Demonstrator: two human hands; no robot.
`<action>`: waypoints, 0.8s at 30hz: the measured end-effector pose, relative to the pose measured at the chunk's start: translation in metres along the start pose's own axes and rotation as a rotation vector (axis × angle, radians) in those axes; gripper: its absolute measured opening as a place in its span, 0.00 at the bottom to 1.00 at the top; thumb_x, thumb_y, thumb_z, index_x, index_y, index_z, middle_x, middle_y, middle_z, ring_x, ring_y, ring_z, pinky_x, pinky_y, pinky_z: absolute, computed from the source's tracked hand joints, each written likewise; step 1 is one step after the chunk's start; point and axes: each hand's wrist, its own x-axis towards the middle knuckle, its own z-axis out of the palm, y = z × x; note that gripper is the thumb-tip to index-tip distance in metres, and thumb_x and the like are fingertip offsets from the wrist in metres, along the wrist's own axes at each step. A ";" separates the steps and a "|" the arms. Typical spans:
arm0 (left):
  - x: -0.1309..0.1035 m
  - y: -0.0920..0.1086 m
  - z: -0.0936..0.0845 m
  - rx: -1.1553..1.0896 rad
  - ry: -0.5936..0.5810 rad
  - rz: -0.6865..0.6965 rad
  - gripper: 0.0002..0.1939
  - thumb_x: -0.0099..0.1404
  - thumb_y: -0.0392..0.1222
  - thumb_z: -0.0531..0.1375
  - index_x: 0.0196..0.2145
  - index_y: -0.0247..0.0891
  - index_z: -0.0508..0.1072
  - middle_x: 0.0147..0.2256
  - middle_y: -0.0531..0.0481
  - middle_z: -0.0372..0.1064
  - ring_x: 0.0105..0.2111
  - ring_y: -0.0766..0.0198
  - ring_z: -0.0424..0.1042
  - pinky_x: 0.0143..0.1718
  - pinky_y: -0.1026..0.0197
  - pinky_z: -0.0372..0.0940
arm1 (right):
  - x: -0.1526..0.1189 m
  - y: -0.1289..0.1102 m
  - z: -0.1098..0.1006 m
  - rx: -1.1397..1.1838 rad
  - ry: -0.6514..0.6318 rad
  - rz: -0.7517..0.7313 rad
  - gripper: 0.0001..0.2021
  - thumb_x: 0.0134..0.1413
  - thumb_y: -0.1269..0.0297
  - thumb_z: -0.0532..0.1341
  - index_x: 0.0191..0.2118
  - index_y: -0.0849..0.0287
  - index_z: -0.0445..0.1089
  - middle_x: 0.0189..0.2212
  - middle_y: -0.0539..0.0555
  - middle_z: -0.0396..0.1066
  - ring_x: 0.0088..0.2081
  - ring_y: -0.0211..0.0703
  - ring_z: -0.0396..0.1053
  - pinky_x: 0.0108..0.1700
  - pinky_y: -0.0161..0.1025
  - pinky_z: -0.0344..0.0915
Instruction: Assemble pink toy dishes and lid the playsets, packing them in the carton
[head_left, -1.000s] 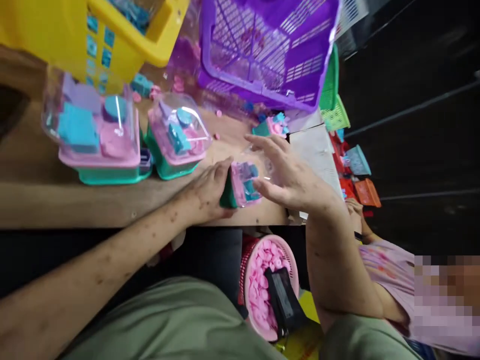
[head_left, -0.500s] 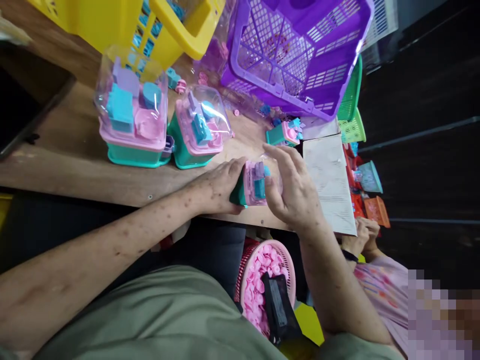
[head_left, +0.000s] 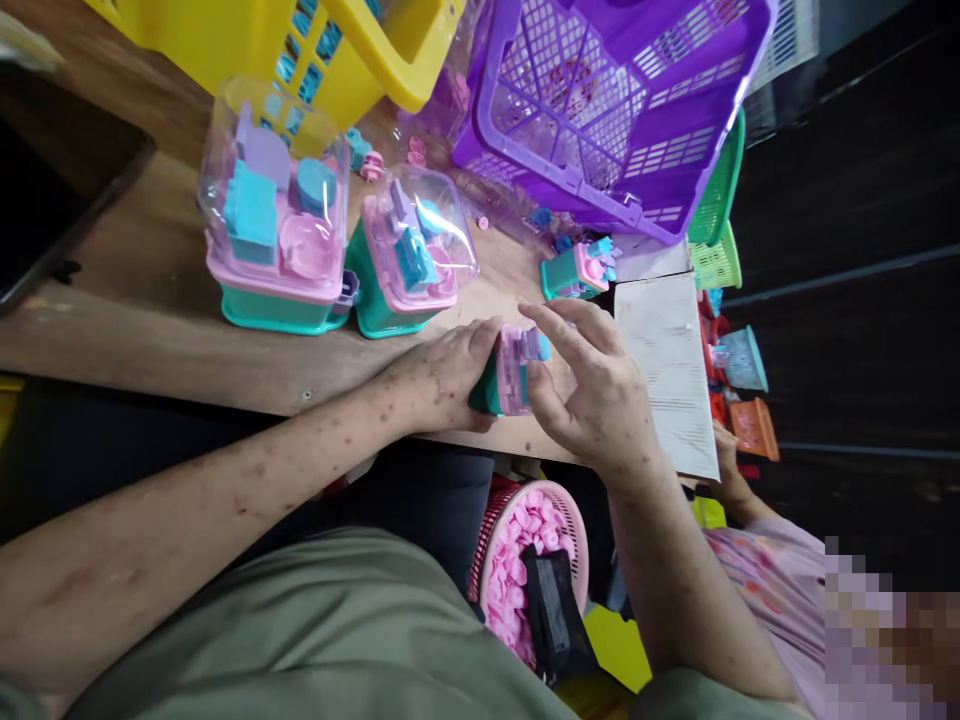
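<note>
My left hand (head_left: 448, 378) is wrapped round the green base of a small toy box (head_left: 513, 372) that lies tilted at the table's front edge. Its pink top carries purple and blue pieces and faces right. Around the clear lid on that top my right hand (head_left: 592, 390) curves, thumb in front and index finger behind; the palm hides much of the lid. Left of my hands stand two more toy boxes with green bases, pink tops and clear lids, a larger one (head_left: 279, 262) and a smaller one (head_left: 409, 255).
Behind are a yellow basket (head_left: 225, 60) and a purple basket (head_left: 551, 190). A small green and pink toy (head_left: 574, 270) lies by a white board (head_left: 664, 365). Below the table sits a pink basket (head_left: 576, 530) of pink pieces. At right a co-worker's arm (head_left: 735, 485) shows.
My right hand has closed in a little further over the toy box, covering more of its top. The whole view has shifted slightly; the other toy boxes stay in place.
</note>
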 end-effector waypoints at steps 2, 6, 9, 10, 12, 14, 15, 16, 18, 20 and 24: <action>0.000 0.000 0.000 0.007 0.003 -0.002 0.55 0.55 0.41 0.76 0.74 0.38 0.54 0.68 0.30 0.68 0.69 0.34 0.71 0.69 0.34 0.69 | 0.001 0.000 0.000 -0.001 0.001 0.003 0.25 0.73 0.61 0.61 0.72 0.48 0.71 0.61 0.62 0.74 0.62 0.64 0.76 0.67 0.68 0.74; 0.001 -0.001 -0.001 0.038 -0.016 -0.011 0.54 0.55 0.42 0.77 0.73 0.36 0.56 0.69 0.28 0.68 0.69 0.34 0.71 0.70 0.35 0.68 | -0.002 -0.004 0.000 0.009 0.008 0.065 0.26 0.72 0.63 0.61 0.72 0.49 0.72 0.62 0.63 0.74 0.63 0.63 0.76 0.67 0.67 0.75; 0.001 -0.001 -0.002 0.071 -0.025 -0.005 0.55 0.55 0.42 0.78 0.72 0.34 0.55 0.69 0.26 0.68 0.70 0.34 0.71 0.70 0.36 0.68 | -0.004 -0.005 0.000 0.031 -0.003 0.118 0.26 0.72 0.63 0.61 0.72 0.49 0.72 0.63 0.63 0.74 0.64 0.64 0.76 0.68 0.67 0.75; 0.001 -0.001 -0.002 0.074 -0.022 0.001 0.54 0.55 0.42 0.77 0.72 0.34 0.55 0.69 0.26 0.67 0.70 0.34 0.71 0.70 0.36 0.68 | -0.005 -0.004 0.000 0.036 -0.003 0.123 0.26 0.72 0.62 0.61 0.72 0.49 0.72 0.63 0.64 0.74 0.64 0.64 0.75 0.68 0.67 0.75; 0.000 0.000 -0.002 0.071 -0.011 0.014 0.53 0.56 0.41 0.76 0.72 0.34 0.55 0.69 0.28 0.68 0.70 0.34 0.71 0.70 0.37 0.67 | -0.006 -0.004 0.000 0.045 0.001 0.129 0.25 0.73 0.62 0.61 0.72 0.49 0.72 0.63 0.64 0.74 0.65 0.64 0.75 0.68 0.68 0.75; 0.000 0.000 -0.002 0.072 -0.008 0.023 0.52 0.57 0.41 0.75 0.72 0.35 0.55 0.69 0.29 0.68 0.69 0.36 0.71 0.70 0.38 0.67 | -0.006 -0.003 0.000 0.049 0.005 0.132 0.25 0.73 0.62 0.61 0.71 0.51 0.72 0.63 0.65 0.74 0.65 0.65 0.75 0.68 0.67 0.75; 0.001 0.000 -0.002 0.077 -0.011 0.023 0.52 0.57 0.41 0.75 0.72 0.35 0.55 0.68 0.30 0.68 0.69 0.36 0.72 0.70 0.38 0.67 | -0.006 -0.003 0.000 0.051 0.006 0.135 0.24 0.73 0.62 0.61 0.71 0.52 0.73 0.63 0.65 0.74 0.65 0.65 0.76 0.68 0.67 0.75; 0.001 0.001 -0.001 0.084 -0.016 0.018 0.52 0.57 0.41 0.75 0.72 0.35 0.54 0.69 0.30 0.67 0.69 0.36 0.72 0.70 0.38 0.67 | -0.006 -0.003 0.000 0.052 0.004 0.140 0.24 0.73 0.61 0.61 0.70 0.52 0.73 0.63 0.66 0.74 0.65 0.65 0.76 0.68 0.67 0.75; 0.000 0.001 -0.001 0.093 -0.028 -0.001 0.54 0.56 0.41 0.76 0.72 0.34 0.54 0.69 0.29 0.67 0.69 0.35 0.71 0.70 0.38 0.67 | -0.004 -0.003 -0.001 0.060 -0.009 0.153 0.23 0.73 0.61 0.61 0.69 0.53 0.74 0.62 0.66 0.75 0.64 0.64 0.76 0.68 0.66 0.75; 0.000 0.002 -0.001 0.084 -0.040 -0.019 0.54 0.56 0.41 0.76 0.73 0.34 0.53 0.70 0.28 0.66 0.70 0.34 0.70 0.71 0.37 0.66 | -0.002 -0.004 -0.001 0.078 -0.031 0.170 0.23 0.74 0.60 0.60 0.69 0.53 0.74 0.61 0.65 0.76 0.63 0.63 0.77 0.68 0.65 0.76; 0.000 0.003 -0.002 0.039 -0.039 -0.017 0.53 0.57 0.41 0.75 0.73 0.37 0.54 0.69 0.30 0.67 0.71 0.36 0.69 0.71 0.37 0.66 | 0.004 -0.005 -0.002 0.071 -0.065 0.167 0.22 0.75 0.58 0.59 0.69 0.54 0.74 0.61 0.64 0.76 0.63 0.63 0.76 0.68 0.65 0.76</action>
